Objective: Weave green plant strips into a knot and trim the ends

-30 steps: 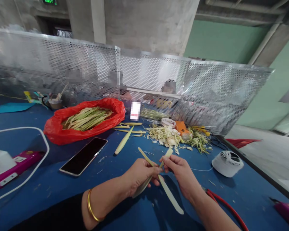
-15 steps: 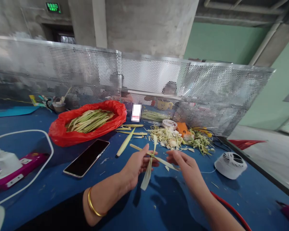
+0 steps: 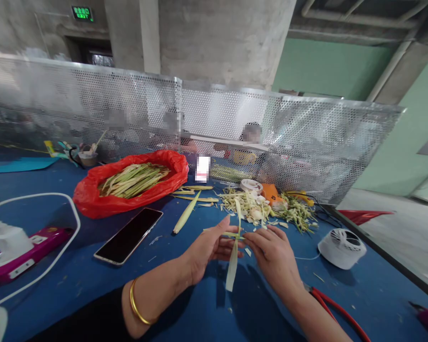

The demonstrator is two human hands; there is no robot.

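Observation:
Two pale green leaf strips (image 3: 233, 259) cross each other between my hands, one hanging nearly upright, the other lying level. My left hand (image 3: 207, 248), with a gold bangle on its wrist, pinches the strips at the crossing. My right hand (image 3: 272, 252) grips the level strip from the right, fingers curled over it. Both hands hover above the blue table (image 3: 92, 285). A whole stalk (image 3: 185, 218) lies just beyond my left hand.
A red bag (image 3: 92, 202) of green stalks sits at the back left, a black phone (image 3: 129, 235) in front of it. Leaf scraps (image 3: 267, 206) are heaped behind my hands. A white fan (image 3: 341, 247) stands to the right, a red cable (image 3: 338, 311) near my right forearm. A perforated metal screen (image 3: 306, 142) closes the far side.
The strips were turned from slanting to a cross shape, one now upright. My right hand moved in from the right and closed on the level strip beside my left hand.

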